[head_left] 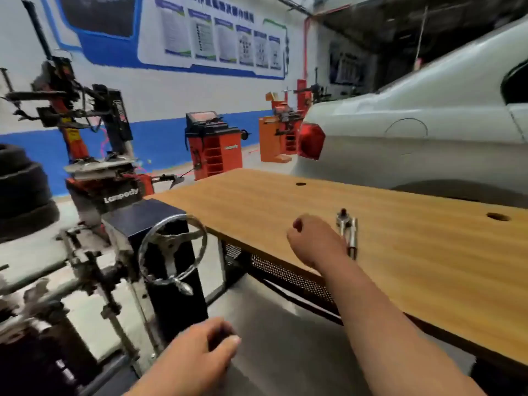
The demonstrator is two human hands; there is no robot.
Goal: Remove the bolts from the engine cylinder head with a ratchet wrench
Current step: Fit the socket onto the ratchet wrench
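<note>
— Where's the silver metal ratchet wrench (347, 232)?
— Lying on the long wooden desk (428, 252), just beside the right hand (311, 238), which is curled and holds nothing.
— The left hand (200, 350)?
— Low, fingers curled; too blurred to tell whether it grips anything.

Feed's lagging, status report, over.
Right hand curled beside ratchet wrench on wooden table. Left hand low, curled, grip unclear. Bolts not discernible. Nothing blocking wrench.

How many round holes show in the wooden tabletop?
2. The far hole sits by the back edge; the right hole lies near the frame's right side. Others may be hidden.
</note>
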